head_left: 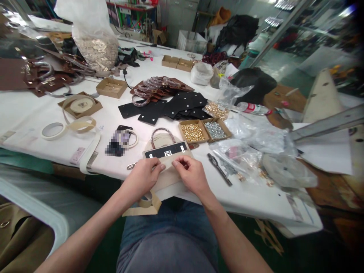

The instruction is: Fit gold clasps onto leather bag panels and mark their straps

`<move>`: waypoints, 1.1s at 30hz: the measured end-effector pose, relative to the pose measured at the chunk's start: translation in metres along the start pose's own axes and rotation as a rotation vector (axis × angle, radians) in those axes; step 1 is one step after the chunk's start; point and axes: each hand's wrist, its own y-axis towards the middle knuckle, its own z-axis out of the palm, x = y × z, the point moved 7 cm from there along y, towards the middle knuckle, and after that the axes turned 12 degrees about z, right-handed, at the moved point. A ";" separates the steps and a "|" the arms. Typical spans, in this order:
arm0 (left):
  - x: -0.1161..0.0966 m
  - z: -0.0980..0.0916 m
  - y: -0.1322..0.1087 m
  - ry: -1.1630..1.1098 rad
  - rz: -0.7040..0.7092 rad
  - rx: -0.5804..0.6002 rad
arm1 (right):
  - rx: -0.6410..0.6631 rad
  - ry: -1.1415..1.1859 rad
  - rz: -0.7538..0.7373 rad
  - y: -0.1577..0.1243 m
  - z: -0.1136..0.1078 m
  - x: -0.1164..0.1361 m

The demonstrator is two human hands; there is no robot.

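My left hand [145, 174] and my right hand [190, 173] both pinch the near edge of a beige bag panel [167, 172] at the table's front edge. A black strip with metal fittings [166, 151] lies across the panel's top. Fingers of both hands are closed on the beige material, thumbs toward each other. A strip of beige tape with its roll [146, 203] hangs from the panel over my lap.
Small cardboard boxes of gold rivets [192, 132] and silver rivets [215, 129] sit just beyond the panel. Black leather pieces [173, 106], brown handles [155, 88], tape rolls [52, 130], pliers [218, 168] and plastic bags [256, 132] crowd the white table [34, 110].
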 end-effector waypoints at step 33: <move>0.042 0.009 0.071 0.077 -0.141 0.105 | -0.091 -0.039 -0.117 0.042 0.017 0.003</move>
